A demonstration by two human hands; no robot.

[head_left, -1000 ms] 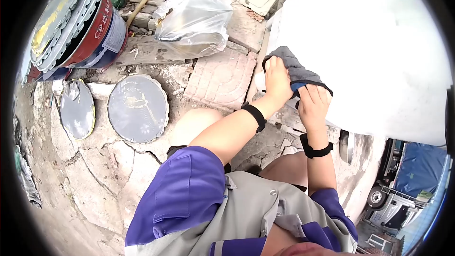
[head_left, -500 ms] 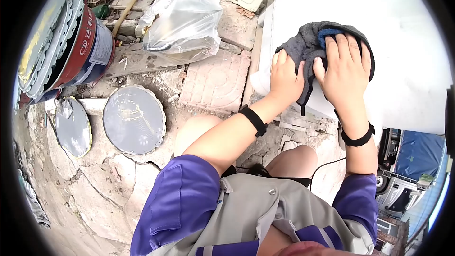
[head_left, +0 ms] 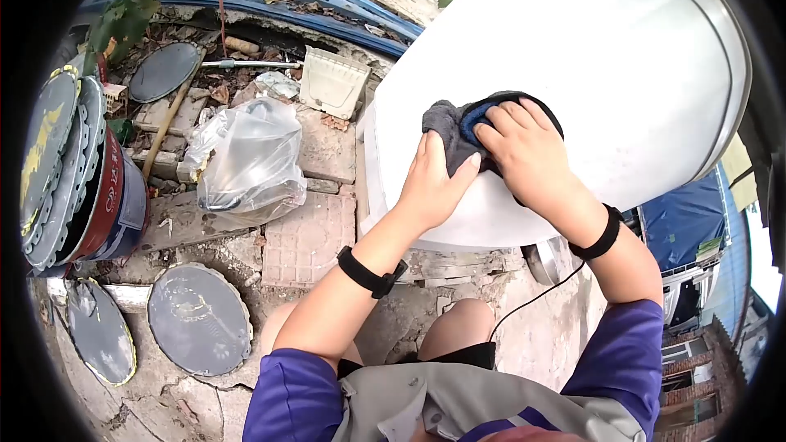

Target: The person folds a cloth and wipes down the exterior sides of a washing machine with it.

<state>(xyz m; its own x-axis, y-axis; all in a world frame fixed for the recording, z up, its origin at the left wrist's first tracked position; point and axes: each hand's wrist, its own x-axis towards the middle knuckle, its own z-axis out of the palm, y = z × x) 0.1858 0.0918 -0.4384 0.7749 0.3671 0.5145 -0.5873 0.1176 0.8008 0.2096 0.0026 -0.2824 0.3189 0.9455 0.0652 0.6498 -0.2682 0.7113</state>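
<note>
A grey cloth [head_left: 444, 117] with a black edge and a blue patch lies bunched on a large white casing [head_left: 606, 57] with rounded corners. My left hand [head_left: 432, 186] grips the near left part of the cloth, its thumb pointing toward the other hand. On the right side of the cloth, my right hand [head_left: 530, 147] has its fingers curled over the folds beside the blue patch. Its fingertips are partly hidden in the fabric. Both wrists wear black bands.
To the left are a clear plastic bag [head_left: 250, 160], a white plastic container [head_left: 334, 82] and a red and blue paint bucket [head_left: 115, 196] with lids stacked on it. Round grey lids [head_left: 201, 319] lie on cracked paving. A black cable [head_left: 536, 299] runs below the casing.
The camera view has shifted, showing more of the white casing. My right hand's spread fingers have curled into the cloth, which is now more bunched, and both hands are closer together.
</note>
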